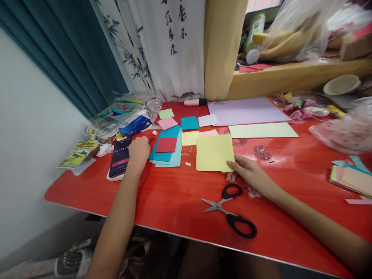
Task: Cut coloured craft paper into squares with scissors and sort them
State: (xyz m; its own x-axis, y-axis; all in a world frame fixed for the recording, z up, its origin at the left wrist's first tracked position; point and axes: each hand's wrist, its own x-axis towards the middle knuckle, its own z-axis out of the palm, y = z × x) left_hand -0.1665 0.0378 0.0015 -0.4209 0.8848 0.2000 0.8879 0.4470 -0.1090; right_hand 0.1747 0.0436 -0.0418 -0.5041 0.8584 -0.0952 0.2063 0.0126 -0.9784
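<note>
My right hand point(245, 169) pinches the lower right corner of a square yellow sheet of paper point(214, 153), thumb on top and fingers beneath. My left hand point(139, 149) is curled closed at the right edge of a phone point(120, 158) showing a running timer. The back of that hand hides whatever its fingers may hold. Open-bladed scissors with black handles point(218, 206) lie in front of the yellow sheet. Left of the sheet, a red paper square point(166, 145) rests on blue sheets point(166, 158). Small squares in teal point(190, 123), pink point(167, 123) and pale yellow point(190, 138) lie behind.
A lilac sheet point(250, 110) and a pale green strip point(263, 130) lie at the back of the red table point(174, 201). More coloured paper point(353, 178) is stacked at the right edge. Plastic bags point(343, 128) and a blue packet point(135, 126) flank the work area.
</note>
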